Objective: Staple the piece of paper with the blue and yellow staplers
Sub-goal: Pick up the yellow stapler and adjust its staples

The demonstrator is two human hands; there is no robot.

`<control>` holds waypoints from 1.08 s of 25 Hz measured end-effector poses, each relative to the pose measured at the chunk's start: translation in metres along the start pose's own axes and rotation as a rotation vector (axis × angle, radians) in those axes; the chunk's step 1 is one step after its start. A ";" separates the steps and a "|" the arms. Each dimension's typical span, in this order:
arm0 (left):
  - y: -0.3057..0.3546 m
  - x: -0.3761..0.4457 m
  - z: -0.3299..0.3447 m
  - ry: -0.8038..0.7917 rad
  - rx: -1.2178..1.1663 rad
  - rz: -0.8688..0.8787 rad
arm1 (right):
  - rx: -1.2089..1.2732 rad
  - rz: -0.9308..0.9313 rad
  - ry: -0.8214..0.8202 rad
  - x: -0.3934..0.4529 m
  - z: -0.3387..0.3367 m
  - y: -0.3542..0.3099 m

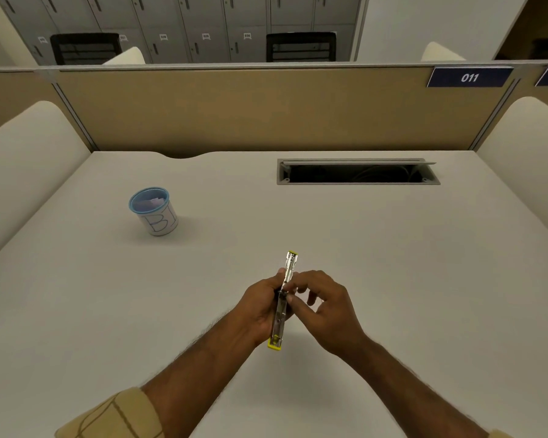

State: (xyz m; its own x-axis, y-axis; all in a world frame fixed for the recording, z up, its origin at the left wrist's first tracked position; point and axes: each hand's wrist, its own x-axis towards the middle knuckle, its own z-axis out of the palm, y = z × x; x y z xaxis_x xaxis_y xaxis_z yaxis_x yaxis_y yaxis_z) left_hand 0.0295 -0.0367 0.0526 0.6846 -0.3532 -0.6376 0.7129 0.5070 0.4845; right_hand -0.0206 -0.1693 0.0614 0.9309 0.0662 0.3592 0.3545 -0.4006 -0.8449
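Observation:
The yellow stapler (290, 263) is swung fully open into one long strip, its metal staple channel facing up and yellow plastic at both ends. My left hand (260, 308) grips it from the left around its middle, above the desk. My right hand (326, 308) is at the stapler's hinge, thumb and fingertips pinching there. A white cup with a blue rim (154, 211) stands at the left, and bits of paper show inside it. No blue stapler is in view.
The white desk (393, 263) has an open cable tray slot (358, 172) at the back right. A tan partition (234, 109) runs behind, with cream dividers on both sides.

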 end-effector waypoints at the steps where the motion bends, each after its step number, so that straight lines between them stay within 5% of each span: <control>1: -0.001 0.001 -0.004 0.005 0.012 0.000 | 0.037 0.028 -0.018 0.000 -0.001 0.000; 5: -0.004 0.003 -0.022 0.045 0.039 -0.021 | 0.101 0.293 0.171 0.003 -0.016 0.021; 9: -0.007 0.004 -0.037 0.097 0.072 -0.011 | -0.195 0.554 0.202 0.002 -0.040 0.061; 20: -0.025 -0.001 -0.043 0.098 0.144 0.000 | -0.756 0.616 -0.225 0.021 -0.014 0.072; 27: -0.024 -0.006 -0.045 0.060 0.098 -0.024 | -0.749 0.610 -0.205 0.024 -0.013 0.069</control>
State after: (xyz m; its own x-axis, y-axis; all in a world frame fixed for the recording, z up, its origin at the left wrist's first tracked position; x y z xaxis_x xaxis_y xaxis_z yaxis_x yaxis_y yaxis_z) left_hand 0.0016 -0.0115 0.0182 0.6586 -0.3152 -0.6833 0.7427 0.4184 0.5228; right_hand 0.0249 -0.2072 0.0171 0.9580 -0.2152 -0.1897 -0.2725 -0.8890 -0.3681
